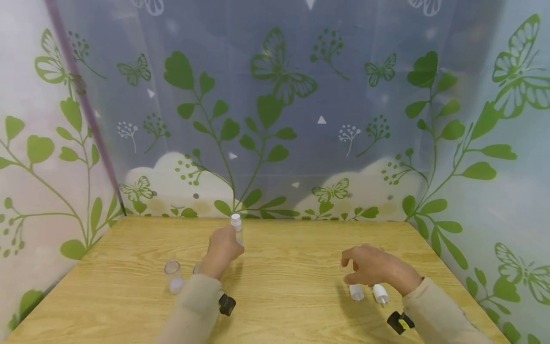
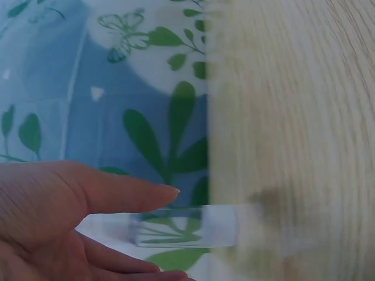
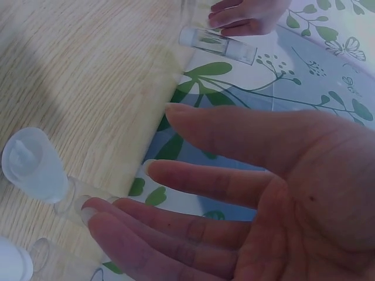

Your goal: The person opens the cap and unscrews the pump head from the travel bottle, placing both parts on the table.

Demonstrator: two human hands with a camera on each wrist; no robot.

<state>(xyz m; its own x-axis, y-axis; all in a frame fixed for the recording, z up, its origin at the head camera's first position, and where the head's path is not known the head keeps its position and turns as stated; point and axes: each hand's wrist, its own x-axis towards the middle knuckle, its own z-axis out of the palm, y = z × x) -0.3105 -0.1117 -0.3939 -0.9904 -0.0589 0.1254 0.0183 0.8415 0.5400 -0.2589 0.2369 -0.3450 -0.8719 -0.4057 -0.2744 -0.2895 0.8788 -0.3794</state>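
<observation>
In the head view I have the left hand (image 1: 222,249) at an upright, white-topped clear bottle (image 1: 237,225) towards the tabletop (image 1: 292,272)'s back, and the right hand (image 1: 373,265) near 2 white pieces (image 1: 356,292). In the left wrist view the left fingers (image 2: 114,262) look nearly straight, thumb apart; I can't tell whether they touch the bottle. In the right wrist view the right fingers (image 3: 202,181) spread wide, holding nothing. I judge it's bottle-positioning; next calls for steadying it.
</observation>
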